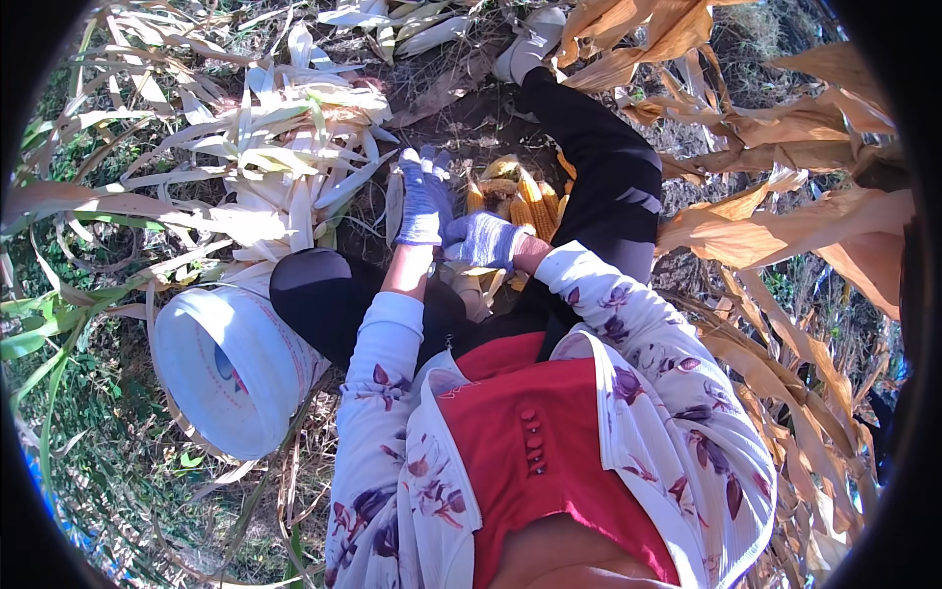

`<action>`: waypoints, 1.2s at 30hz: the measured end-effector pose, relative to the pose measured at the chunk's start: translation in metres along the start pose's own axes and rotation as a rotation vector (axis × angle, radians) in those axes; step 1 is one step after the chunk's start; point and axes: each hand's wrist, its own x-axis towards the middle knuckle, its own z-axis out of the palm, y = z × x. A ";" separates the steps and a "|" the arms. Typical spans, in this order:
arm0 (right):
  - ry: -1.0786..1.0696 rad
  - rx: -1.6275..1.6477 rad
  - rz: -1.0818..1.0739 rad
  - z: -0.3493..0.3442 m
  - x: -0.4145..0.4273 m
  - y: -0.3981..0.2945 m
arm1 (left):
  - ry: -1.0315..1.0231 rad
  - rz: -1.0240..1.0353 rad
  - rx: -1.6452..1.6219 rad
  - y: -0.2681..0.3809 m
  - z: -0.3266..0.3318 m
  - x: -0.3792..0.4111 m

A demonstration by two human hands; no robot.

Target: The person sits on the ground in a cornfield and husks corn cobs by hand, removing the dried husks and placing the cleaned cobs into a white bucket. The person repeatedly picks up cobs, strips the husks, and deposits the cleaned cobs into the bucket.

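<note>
My left hand [423,200], in a knitted pale purple glove, has its fingers stretched away from me. A dry corn husk [394,205] lies along its outer side; whether the hand grips it is not clear. Close to the left wrist is my right hand [484,239], in a matching glove, with its fingers curled; what they hold, if anything, is hidden. Just beyond it several husked yellow corn cobs [536,202] lie together on the soil between my legs. Pale husks [478,283] show below the right hand.
A white plastic bucket [287,361] lies tilted at the left, beside my bent knee. A heap of pale corn husks [272,169] is at the upper left. Dry corn leaves [780,221] crowd the right side, near my outstretched leg. Green leaves [48,331] stand at the far left.
</note>
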 end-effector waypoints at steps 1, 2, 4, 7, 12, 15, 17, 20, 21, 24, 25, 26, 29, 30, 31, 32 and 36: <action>-0.084 -0.022 -0.016 0.003 -0.004 -0.003 | -0.056 0.150 0.180 -0.023 -0.020 0.001; -0.110 0.035 -0.048 0.007 -0.006 -0.001 | 0.078 -0.002 0.024 -0.008 -0.003 0.004; -0.156 0.023 -0.054 0.009 -0.003 0.001 | 0.337 -0.104 -0.082 0.008 0.014 0.003; -0.222 0.029 -0.090 0.003 0.001 0.000 | 0.408 0.032 -0.133 0.004 0.007 0.009; -0.019 0.883 0.157 -0.019 0.017 0.020 | 0.318 -0.204 -0.256 0.003 -0.005 0.019; 0.022 1.371 0.217 -0.019 0.042 0.049 | 0.179 -0.263 -0.250 0.036 0.033 -0.005; 0.640 0.484 0.447 -0.003 0.070 0.100 | 0.240 -0.215 -0.320 0.021 0.024 0.005; 0.405 0.385 0.576 -0.005 0.079 0.108 | 0.445 -0.022 -0.047 0.010 -0.009 0.029; 0.311 0.417 0.533 -0.007 0.077 0.101 | 0.521 0.056 0.106 0.008 -0.019 0.039; 0.142 0.578 0.393 -0.020 0.059 0.030 | 0.642 0.055 0.032 0.019 -0.049 0.081; 0.158 0.719 0.335 -0.003 0.061 0.042 | 0.603 0.120 -0.169 0.021 -0.049 0.102; 0.175 0.688 0.255 0.006 0.064 0.050 | 0.644 0.043 0.023 0.027 -0.049 0.121; 0.206 0.819 0.313 -0.003 0.057 0.038 | 0.505 -0.054 0.276 0.035 -0.038 0.176; 0.208 0.859 0.336 -0.013 0.055 0.027 | 0.457 -0.049 0.407 0.012 -0.068 0.210; 0.201 0.898 0.359 -0.025 0.053 0.016 | 0.436 0.018 0.475 -0.020 -0.100 0.244; 0.205 1.099 0.340 -0.037 0.051 0.005 | 0.428 -0.026 0.595 -0.042 -0.130 0.275; 0.269 1.298 0.406 -0.050 0.046 0.006 | 0.310 0.014 1.333 -0.005 -0.116 0.346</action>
